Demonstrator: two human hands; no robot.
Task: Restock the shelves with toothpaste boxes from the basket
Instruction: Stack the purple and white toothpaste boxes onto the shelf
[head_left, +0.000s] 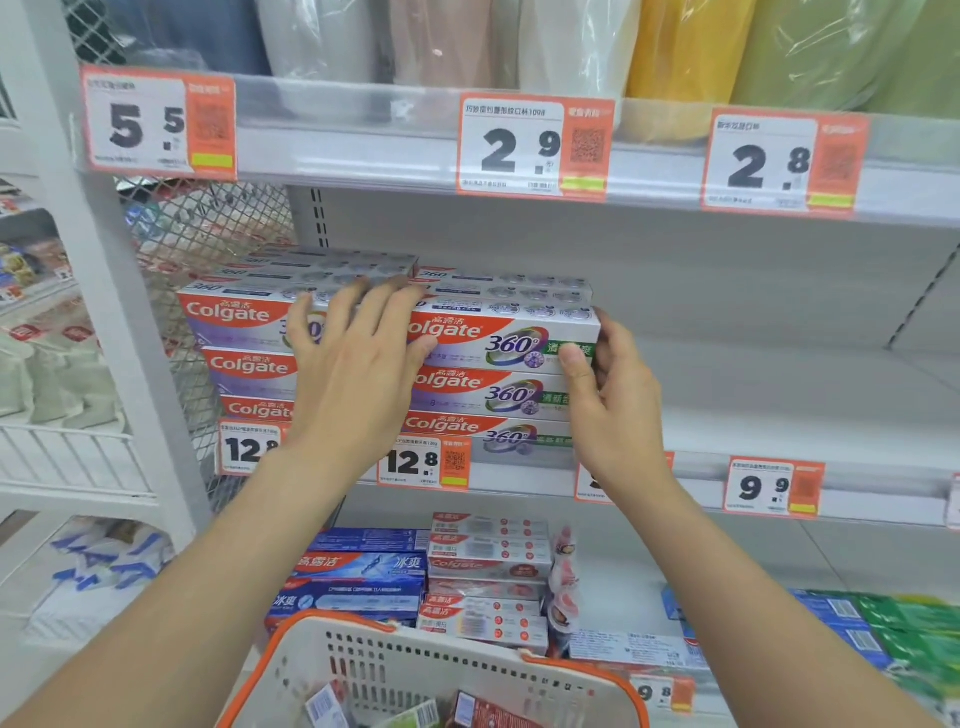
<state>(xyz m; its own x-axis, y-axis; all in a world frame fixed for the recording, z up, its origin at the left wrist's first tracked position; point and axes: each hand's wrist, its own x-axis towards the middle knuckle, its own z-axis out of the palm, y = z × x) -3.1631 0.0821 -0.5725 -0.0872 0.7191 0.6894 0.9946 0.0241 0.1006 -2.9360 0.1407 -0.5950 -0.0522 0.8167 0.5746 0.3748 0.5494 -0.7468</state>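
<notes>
On the middle shelf (779, 415) stand two stacks of white-and-red Colgate toothpaste boxes. My left hand (358, 358) lies flat with straight fingers across the left end of the top box of the right stack (509, 338) and over the left stack (239, 322). My right hand (608, 395) grips that top box at its right end, thumb on the front face. A white basket with an orange rim (415, 670) sits at the bottom of the view with a few boxes inside.
Price tags run along the shelf edges, such as a 12.8 tag (423, 462) and a 9.9 tag (771, 486). The shelf below holds blue and red toothpaste boxes (363, 577). A white upright post (104, 291) and wire mesh stand at the left. Wrapped goods fill the top shelf.
</notes>
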